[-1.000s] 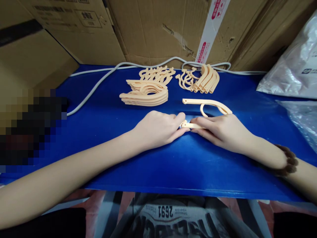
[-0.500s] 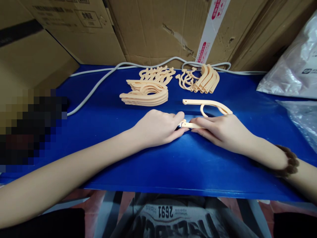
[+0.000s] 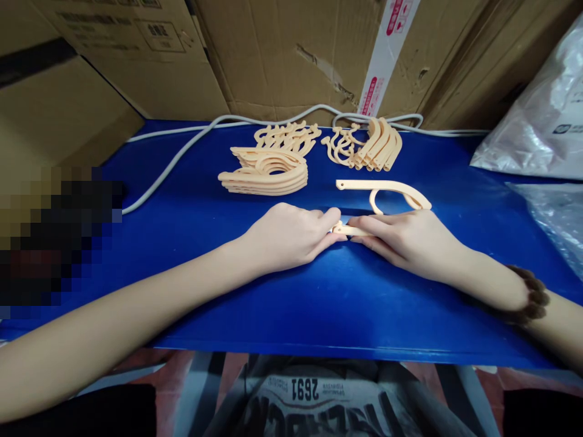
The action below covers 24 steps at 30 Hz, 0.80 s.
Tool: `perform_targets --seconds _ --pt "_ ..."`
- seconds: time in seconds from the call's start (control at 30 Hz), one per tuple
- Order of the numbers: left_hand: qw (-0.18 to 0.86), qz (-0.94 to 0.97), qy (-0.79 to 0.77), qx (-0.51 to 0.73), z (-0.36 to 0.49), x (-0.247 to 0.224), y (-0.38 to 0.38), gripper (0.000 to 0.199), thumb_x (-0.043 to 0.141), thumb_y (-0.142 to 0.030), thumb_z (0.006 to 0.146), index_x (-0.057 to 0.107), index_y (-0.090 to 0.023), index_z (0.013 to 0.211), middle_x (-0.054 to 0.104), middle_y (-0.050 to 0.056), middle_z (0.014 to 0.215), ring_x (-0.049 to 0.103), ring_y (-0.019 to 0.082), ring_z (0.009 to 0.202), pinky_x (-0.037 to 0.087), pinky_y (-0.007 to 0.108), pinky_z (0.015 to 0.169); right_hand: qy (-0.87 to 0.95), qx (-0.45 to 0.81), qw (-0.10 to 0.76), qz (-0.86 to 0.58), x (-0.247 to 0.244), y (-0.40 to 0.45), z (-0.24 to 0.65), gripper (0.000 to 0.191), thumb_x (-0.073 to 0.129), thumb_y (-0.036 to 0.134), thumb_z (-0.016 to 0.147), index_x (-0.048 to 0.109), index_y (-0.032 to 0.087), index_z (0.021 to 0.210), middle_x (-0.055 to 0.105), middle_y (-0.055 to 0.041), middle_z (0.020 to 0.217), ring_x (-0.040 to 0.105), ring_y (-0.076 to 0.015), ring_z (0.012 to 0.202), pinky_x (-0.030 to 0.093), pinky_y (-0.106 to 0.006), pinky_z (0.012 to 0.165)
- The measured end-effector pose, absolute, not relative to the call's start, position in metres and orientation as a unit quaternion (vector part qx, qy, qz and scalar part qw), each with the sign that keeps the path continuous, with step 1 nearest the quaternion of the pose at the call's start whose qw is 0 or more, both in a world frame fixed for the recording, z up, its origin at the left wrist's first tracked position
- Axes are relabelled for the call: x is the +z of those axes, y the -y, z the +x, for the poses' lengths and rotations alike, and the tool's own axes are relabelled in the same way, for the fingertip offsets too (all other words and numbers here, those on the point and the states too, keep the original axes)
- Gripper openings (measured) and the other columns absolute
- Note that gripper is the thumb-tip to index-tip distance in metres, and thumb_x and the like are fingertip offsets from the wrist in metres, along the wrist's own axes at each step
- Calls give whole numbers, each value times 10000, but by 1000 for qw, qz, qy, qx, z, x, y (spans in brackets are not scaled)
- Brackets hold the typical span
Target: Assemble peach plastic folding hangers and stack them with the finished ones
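Observation:
Cream plastic folding-hanger parts lie about the blue table. My left hand (image 3: 296,237) is closed, pinching a small cream piece, mostly hidden by the fingers. Facing it, my right hand (image 3: 410,240) grips a cream hanger arm (image 3: 357,230) between thumb and fingers. The arm's holed end points left and meets the small piece at my left fingertips. Just beyond my right hand is another curved hanger arm (image 3: 368,184) with a ring-like loop beneath; whether it touches that hand I cannot tell.
A stack of looped hanger parts (image 3: 264,181) lies beyond my left hand, with thin hook pieces (image 3: 289,135) behind. Farther right are more hooks (image 3: 339,149) and curved arms (image 3: 380,145). A white cable (image 3: 182,149), cardboard boxes (image 3: 282,60) and plastic bags (image 3: 532,127) border the table.
Both hands stay nearly in place, with the small piece and arm end still together. The curved arm beyond my right hand has shifted slightly rightward; the view has moved a little.

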State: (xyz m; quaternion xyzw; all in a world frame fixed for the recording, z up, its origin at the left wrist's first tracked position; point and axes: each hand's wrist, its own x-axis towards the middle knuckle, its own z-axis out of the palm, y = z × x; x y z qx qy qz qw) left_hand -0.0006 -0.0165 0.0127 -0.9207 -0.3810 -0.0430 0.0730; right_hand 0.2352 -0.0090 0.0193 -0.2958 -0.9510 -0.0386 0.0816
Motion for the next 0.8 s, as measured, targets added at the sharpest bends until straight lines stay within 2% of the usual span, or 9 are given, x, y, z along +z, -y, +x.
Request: perform_targets --seconds 0.23,0.6,0.8 --pt "107 -921 373 -42 -1 11 18 405 316 -459 1065 558 -160 940 677 48 732 675 215 614 226 280 451 952 -37 84 -293 19 8 235 372 338 380 1060 653 186 1092 761 -30 856 665 -143 626 344 -266 530" --pt "92 -922 374 -36 2 12 19 355 350 -433 1067 528 -155 937 692 47 771 698 195 657 267 265 460 954 -18 77 -289 20 8 235 342 367 358 1052 651 173 1098 725 -27 761 668 -156 627 359 -261 534" --pt "110 -925 361 -49 1 10 20 351 358 -430 1059 525 -162 908 671 38 722 693 213 631 265 282 454 957 -31 90 -274 19 7 236 368 338 373 1061 645 177 1118 755 -36 860 682 -146 638 352 -259 525"
